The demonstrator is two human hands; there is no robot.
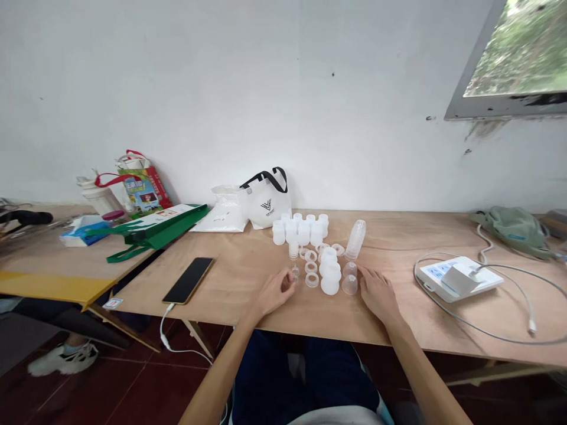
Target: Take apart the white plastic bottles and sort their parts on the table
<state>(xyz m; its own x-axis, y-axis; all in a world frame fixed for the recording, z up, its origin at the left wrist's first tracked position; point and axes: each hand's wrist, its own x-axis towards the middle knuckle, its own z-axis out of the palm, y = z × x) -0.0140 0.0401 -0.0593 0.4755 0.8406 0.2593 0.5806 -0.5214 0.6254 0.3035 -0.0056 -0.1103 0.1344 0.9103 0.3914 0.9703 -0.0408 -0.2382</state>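
Observation:
My left hand [275, 289] rests on the table with its fingers loosely curled and a gap between thumb and forefinger. Its fingertips are beside small clear plastic pieces [295, 273]. Flat translucent rings [312, 280] lie in a column to their right, with more rings behind. A row of frosted white plastic cups [330, 285] runs through the middle. Clear domed caps [349, 285] stand next to it. My right hand [377, 292] lies with fingers stretched out along the right side of these caps; I cannot tell whether it touches them. Behind stand a tilted clear stack [355, 239] and several white bottles [303, 232].
A phone [188, 280] on a charging cable lies left. A white tote bag [268, 202], a white plastic package [224, 213] and a green bag [163, 230] sit farther back. At right are a white power strip [458, 277], looping cables and a grey-green cloth [516, 229].

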